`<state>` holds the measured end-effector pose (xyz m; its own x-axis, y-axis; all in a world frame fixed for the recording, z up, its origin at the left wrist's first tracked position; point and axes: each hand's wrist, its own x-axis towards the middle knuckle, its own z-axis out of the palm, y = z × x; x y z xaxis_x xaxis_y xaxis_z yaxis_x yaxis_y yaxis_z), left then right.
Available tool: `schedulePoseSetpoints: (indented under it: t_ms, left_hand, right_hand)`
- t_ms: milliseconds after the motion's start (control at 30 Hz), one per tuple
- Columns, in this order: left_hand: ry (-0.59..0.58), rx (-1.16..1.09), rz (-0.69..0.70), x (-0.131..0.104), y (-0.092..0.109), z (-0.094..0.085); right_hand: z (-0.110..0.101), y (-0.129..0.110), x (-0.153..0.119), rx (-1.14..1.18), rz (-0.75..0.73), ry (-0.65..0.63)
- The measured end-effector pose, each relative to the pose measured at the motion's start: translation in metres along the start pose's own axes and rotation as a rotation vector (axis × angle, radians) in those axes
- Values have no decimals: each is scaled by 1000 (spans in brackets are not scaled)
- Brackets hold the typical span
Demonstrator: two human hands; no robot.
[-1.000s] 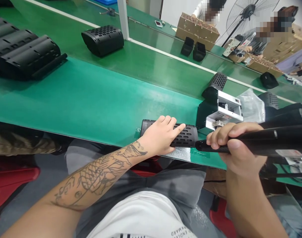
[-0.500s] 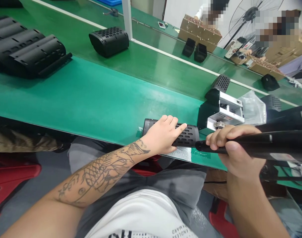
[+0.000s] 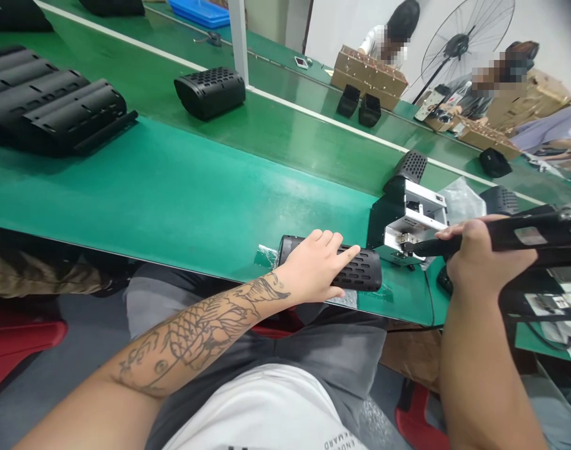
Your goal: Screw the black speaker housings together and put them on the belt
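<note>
My left hand (image 3: 313, 265) lies over a black perforated housing (image 3: 367, 272), fingers across its top and thumb along the near side, holding it at the bench edge. Part of the housing is hidden beneath the palm. My right hand (image 3: 480, 253) is closed round a black electric screwdriver (image 3: 548, 229), held nearly level. The screwdriver's tip is at the metal front of a black-and-white screw feeder (image 3: 383, 219), to the right of the housing. Any screw on the tip is too small to make out.
Several black housings (image 3: 74, 109) lie together at the left, and another perforated housing (image 3: 210, 92) sits on the conveyor. Behind the feeder are a housing (image 3: 411, 167) and a clear plastic bag (image 3: 463, 199). A metal post (image 3: 239, 44) rises beyond. Co-workers sit across the line.
My right hand has moved the screwdriver away from the housing's right end, up and right to the feeder's front. My left hand stays on the housing. The view has shifted slightly.
</note>
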<state>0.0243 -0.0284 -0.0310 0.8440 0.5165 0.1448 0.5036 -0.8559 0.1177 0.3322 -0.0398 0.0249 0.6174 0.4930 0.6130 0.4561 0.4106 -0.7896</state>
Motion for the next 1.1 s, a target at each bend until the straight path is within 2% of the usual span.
schedulePoseSetpoints:
  t_ms: [133, 200, 300, 367, 467, 633, 800, 1100]
  left_hand:
    - [-62, -34, -45, -7, -14, -3]
    - [-120, -26, -57, -10, -19, -8]
    - [-147, -14, -55, -11, -19, -12]
    - [-155, -11, -62, -11, -16, -14]
    - [-178, -13, -73, -11, -13, -17]
    - [-163, -20, -62, -12, -11, -18]
    - [-146, -29, -51, -12, -11, -13]
    - [-156, -42, -32, -12, -11, -17]
  right_hand:
    - [4, -43, -18, 31, -6, 6]
    - [0, -71, -28, 142, 1, -58]
    - [-8, -102, -48, 319, 78, -341]
    - [-6, -111, -65, 402, 124, -531]
    - [12, -111, -90, 513, 140, -640]
    - [41, -103, -103, 544, 136, -680]
    - [43, -96, -104, 519, 135, -794]
    - [46, -98, -109, 572, 172, -857]
